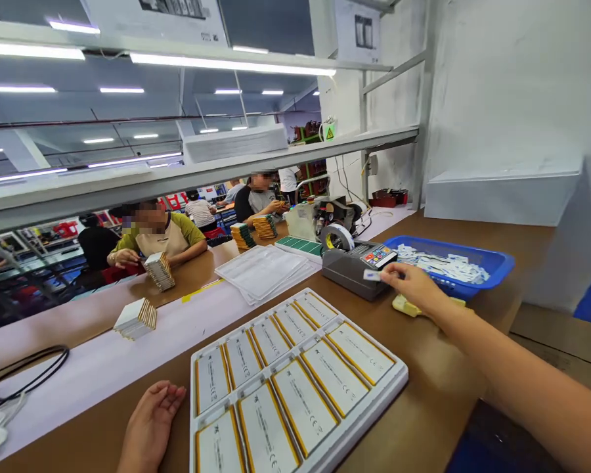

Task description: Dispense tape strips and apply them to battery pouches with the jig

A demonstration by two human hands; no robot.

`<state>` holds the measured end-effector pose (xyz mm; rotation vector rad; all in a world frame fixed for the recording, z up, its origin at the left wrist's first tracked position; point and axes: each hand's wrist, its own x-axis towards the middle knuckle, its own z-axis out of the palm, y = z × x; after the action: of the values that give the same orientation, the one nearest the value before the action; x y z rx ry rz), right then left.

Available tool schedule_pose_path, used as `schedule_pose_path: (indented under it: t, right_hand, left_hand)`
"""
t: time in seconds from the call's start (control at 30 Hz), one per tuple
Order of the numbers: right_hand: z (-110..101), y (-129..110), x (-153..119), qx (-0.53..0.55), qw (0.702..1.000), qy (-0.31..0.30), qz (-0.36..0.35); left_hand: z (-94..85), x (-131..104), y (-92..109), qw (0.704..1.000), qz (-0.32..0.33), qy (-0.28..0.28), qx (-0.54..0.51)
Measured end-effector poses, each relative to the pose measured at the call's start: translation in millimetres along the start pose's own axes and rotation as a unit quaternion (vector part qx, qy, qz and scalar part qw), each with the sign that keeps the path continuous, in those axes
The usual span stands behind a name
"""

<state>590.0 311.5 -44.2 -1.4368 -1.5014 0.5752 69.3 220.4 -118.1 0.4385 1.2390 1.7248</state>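
While the right hand (412, 284) pinches a small white label (372, 276) beyond the right end of the white tray (398, 377), the left hand (152, 415) is loosely curled and free just left of the tray; 10 flat packs (304, 401) sit inside it; a gray dispenser (349, 268) stands past it.

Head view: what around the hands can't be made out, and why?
All in the head view:
Print on the white label in the right hand: too small and blurred.
Forearm of the left hand: cut off by the bottom edge.
Near end of the tray: likewise cut off.
Yellow object: partly covered by the right forearm.
Fine print on the yellow-edged packs: too small.
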Motion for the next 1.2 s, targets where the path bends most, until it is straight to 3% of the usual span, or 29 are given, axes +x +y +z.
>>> schedule_pose_path:
  t: [0.03, 0.07, 0.1, 0.17, 0.23, 0.3, 0.47, 0.53, 0.63, 0.7, 0.77, 0.8, 0.83, 0.93, 1.0, 1.07, 1.13, 1.2]
  right_hand:
    - [4, -16, -11, -0.09, 0.99, -0.073, -0.082]
    - [8, -31, -20, -0.153, 0.96, -0.175, -0.157]
    - [14, -44, -28, -0.202, 0.916, -0.277, -0.209]
    - [25, -62, -36, -0.284, 0.822, -0.417, -0.264]
    - [36, -64, -34, -0.341, 0.759, -0.483, -0.272]
    - [45, -55, -25, -0.359, 0.752, -0.495, -0.247]
    - [60, -19, -10, -0.254, 0.835, -0.45, -0.192]
    - [63, -6, -14, -0.199, 0.878, -0.387, -0.198]
    - [56, 9, -16, -0.141, 0.922, -0.238, -0.271]
    - [38, 18, -6, -0.156, 0.937, -0.094, -0.298]
    - [12, 25, 13, -0.235, 0.941, 0.081, -0.231]
    - [-1, 28, 24, -0.287, 0.931, 0.146, -0.172]
    - [-13, 32, 35, -0.338, 0.918, 0.173, -0.117]
    - [-37, 44, 60, -0.435, 0.891, 0.109, -0.062]
    - [-41, 52, 67, -0.464, 0.878, 0.065, -0.101]
    - [-42, 56, 70, -0.473, 0.868, 0.059, -0.141]
    - [-43, 57, 70, -0.449, 0.877, 0.054, -0.162]
    - [-43, 57, 68, -0.355, 0.924, 0.051, -0.135]
  left_hand:
    - [1.3, -1, -1, 1.0, 0.003, -0.004, 0.007]
    - [2.6, -2, -1, 1.0, 0.005, -0.006, 0.014]
    - [3.8, -2, -1, 1.0, 0.007, -0.006, 0.02]
    - [5.6, -3, -1, 0.999, 0.013, 0.001, 0.032]
    - [6.5, -2, -1, 0.999, 0.015, 0.007, 0.044]
    - [7.1, 0, -2, 0.998, 0.015, 0.011, 0.055]
    - [9.9, 0, -3, 0.998, 0.02, 0.002, 0.066]
    - [10.3, -1, -3, 0.998, 0.019, 0.003, 0.066]
    - [9.0, 0, -2, 0.997, 0.012, 0.005, 0.071]
    - [7.7, 2, -2, 0.997, 0.009, 0.005, 0.079]
    - [6.9, 5, -2, 0.996, 0.006, 0.005, 0.086]
    - [6.8, 5, -3, 0.996, 0.003, 0.006, 0.088]
    - [7.0, 6, -3, 0.996, -0.003, 0.007, 0.089]
    - [9.6, 5, -2, 0.995, -0.021, 0.018, 0.091]
    - [13.3, 2, -1, 0.995, -0.03, 0.028, 0.095]
    - [17.9, -2, 1, 0.993, -0.033, 0.035, 0.104]
    - [22.0, -7, 2, 0.992, -0.032, 0.035, 0.117]
    - [24.0, -10, 3, 0.991, -0.028, 0.034, 0.127]
